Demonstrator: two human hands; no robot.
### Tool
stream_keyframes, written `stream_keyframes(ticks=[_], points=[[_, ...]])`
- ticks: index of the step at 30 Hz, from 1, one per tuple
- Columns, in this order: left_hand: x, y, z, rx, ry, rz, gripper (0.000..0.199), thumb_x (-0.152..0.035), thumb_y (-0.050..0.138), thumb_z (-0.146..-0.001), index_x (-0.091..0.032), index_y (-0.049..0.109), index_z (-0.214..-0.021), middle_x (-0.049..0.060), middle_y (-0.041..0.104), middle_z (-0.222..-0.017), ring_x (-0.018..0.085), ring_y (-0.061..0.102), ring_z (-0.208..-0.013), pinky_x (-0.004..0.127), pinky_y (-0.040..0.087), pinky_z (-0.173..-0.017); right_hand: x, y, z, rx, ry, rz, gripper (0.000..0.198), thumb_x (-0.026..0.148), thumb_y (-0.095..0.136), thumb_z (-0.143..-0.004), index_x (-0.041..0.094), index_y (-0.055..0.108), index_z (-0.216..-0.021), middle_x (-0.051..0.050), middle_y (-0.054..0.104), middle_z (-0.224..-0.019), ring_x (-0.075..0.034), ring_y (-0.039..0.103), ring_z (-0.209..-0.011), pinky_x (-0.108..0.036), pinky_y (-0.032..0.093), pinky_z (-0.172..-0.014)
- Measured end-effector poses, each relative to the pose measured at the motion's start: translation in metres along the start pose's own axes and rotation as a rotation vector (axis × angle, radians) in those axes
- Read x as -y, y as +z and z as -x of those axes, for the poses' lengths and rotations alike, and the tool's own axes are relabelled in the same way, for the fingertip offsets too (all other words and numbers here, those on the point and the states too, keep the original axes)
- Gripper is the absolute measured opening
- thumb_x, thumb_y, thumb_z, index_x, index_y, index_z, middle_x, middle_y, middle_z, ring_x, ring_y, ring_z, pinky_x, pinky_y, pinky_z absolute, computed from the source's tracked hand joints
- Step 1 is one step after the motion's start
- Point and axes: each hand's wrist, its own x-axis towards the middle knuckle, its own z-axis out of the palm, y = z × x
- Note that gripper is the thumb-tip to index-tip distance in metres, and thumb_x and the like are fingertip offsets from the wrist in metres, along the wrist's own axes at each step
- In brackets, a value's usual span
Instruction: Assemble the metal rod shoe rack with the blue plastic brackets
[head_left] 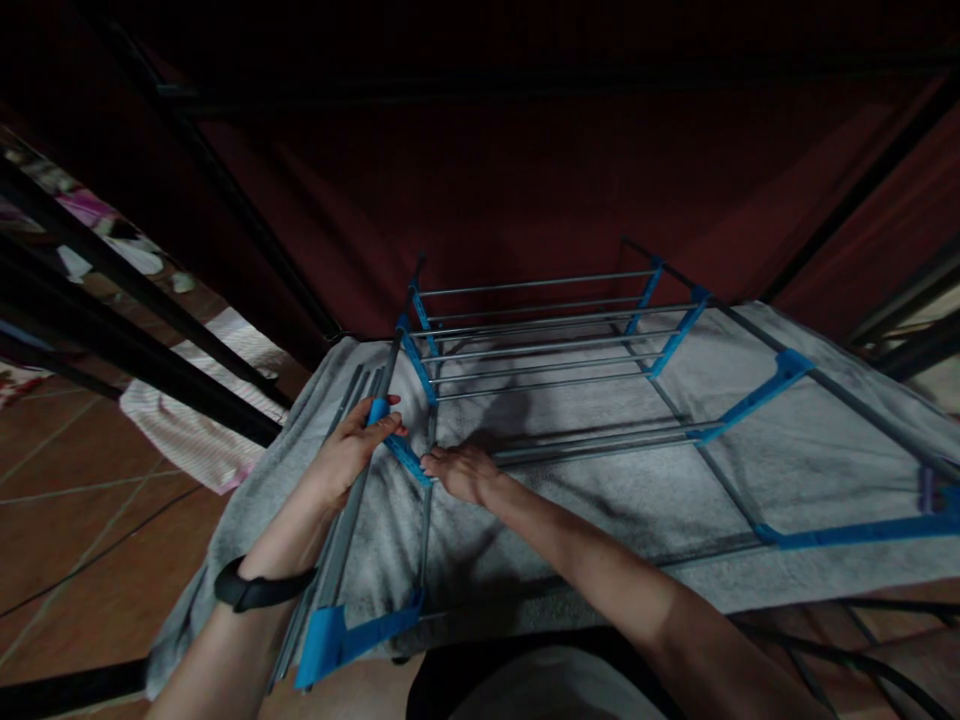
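A partly assembled drying rack of grey metal tubes and blue plastic brackets lies on a grey blanket (600, 500). My left hand (356, 450), with a dark wristband below it, is closed around the top of a blue bracket (407, 460) on the rack's left side tube (346, 540). At the bracket's inner end, my right hand (463, 473) is closed on the left end of a metal rod (592, 445); its fingertips hide the joint. That rod runs right to another blue bracket (750, 400). Several crossbars (555, 347) span the rack's far part.
Several tubes (346, 400) lie along the rack's left side. Behind stands a dark red panel (525, 190) with a black frame. Black bars (187, 350) cross at left, above a tiled floor (67, 500) and a striped cloth (180, 410). A blue corner bracket (862, 533) extends right.
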Motion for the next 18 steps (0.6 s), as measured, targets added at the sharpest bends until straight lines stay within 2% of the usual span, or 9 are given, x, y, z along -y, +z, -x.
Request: stream_keyframes(ticks=[5, 8, 11, 13, 15, 18], points=[[0.003, 0.002, 0.001, -0.019, 0.026, -0.009, 0.072, -0.065, 0.082, -0.065, -0.016, 0.069, -0.117, 0.004, 0.074, -0.082, 0.027, 0.071, -0.089, 0.037, 0.054, -0.083, 0.000, 0.003, -0.002, 0.006, 0.009, 0.014, 0.025, 0.031, 0.048, -0.109, 0.016, 0.065, -0.120, -0.004, 0.074, -0.115, -0.017, 0.068, -0.093, -0.026, 0.049, -0.082], [0.006, 0.006, 0.002, -0.018, 0.017, 0.059, 0.070, -0.065, 0.082, -0.066, -0.017, 0.070, -0.115, 0.005, 0.075, -0.086, 0.027, 0.071, -0.091, 0.036, 0.055, -0.082, 0.001, 0.006, -0.003, -0.002, 0.024, 0.042, 0.026, 0.030, 0.047, -0.109, 0.015, 0.065, -0.119, -0.005, 0.074, -0.116, -0.017, 0.067, -0.094, -0.027, 0.050, -0.084], [0.010, 0.001, 0.002, -0.027, 0.008, 0.184, 0.066, -0.069, 0.075, -0.074, -0.018, 0.071, -0.117, 0.007, 0.077, -0.096, 0.027, 0.072, -0.096, 0.036, 0.057, -0.084, 0.003, 0.006, -0.001, -0.009, 0.023, 0.089, 0.025, 0.030, 0.047, -0.109, 0.017, 0.065, -0.120, -0.005, 0.073, -0.117, -0.018, 0.067, -0.100, -0.029, 0.050, -0.090], [0.019, -0.012, 0.000, -0.095, 0.038, 0.267, 0.066, -0.070, 0.067, -0.081, -0.017, 0.069, -0.122, 0.009, 0.077, -0.104, 0.025, 0.072, -0.099, 0.036, 0.057, -0.088, 0.002, 0.005, 0.004, -0.025, 0.003, 0.109, 0.026, 0.030, 0.048, -0.108, 0.019, 0.064, -0.126, -0.007, 0.071, -0.119, -0.020, 0.066, -0.107, -0.033, 0.049, -0.097], [0.038, -0.033, 0.001, -0.216, 0.067, 0.257, 0.063, -0.065, 0.066, -0.084, -0.016, 0.067, -0.123, 0.009, 0.076, -0.104, 0.022, 0.072, -0.097, 0.035, 0.057, -0.090, 0.000, 0.002, 0.011, -0.062, -0.019, 0.104, 0.029, 0.028, 0.048, -0.107, 0.019, 0.062, -0.131, -0.009, 0.069, -0.124, -0.022, 0.064, -0.113, -0.037, 0.048, -0.103], [0.084, -0.063, 0.010, -0.364, -0.015, -0.052, 0.048, -0.056, 0.067, -0.080, -0.016, 0.070, -0.107, 0.006, 0.075, -0.085, 0.022, 0.072, -0.085, 0.034, 0.057, -0.084, -0.008, 0.000, 0.028, -0.127, -0.025, 0.070, 0.034, 0.021, 0.046, -0.105, 0.019, 0.060, -0.137, -0.012, 0.065, -0.132, -0.024, 0.060, -0.118, -0.042, 0.047, -0.106]])
